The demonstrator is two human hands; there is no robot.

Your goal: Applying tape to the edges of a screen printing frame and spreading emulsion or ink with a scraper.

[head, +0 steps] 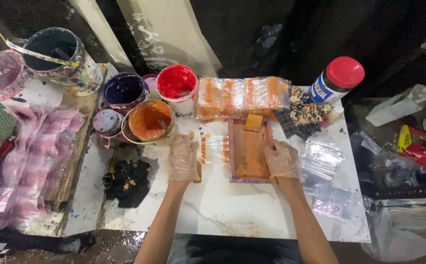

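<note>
Working on our paint-smeared white marble tabletop [232,205]: left hand [183,159] flat on clear plastic bag [215,149], right hand [281,159] gripping orange-stained wooden screen frame [248,151].

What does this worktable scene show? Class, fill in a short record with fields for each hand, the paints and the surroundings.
Left hand: gloved left hand flat on a clear printed bag
Right hand: gloved right hand on the right edge of the printing frame, orange ink inside
On frame: orange squeegee
Paints: orange tub, red tub, dark purple tub
Behind: printed bags stack, red-capped bottle
Surface: white table
</note>
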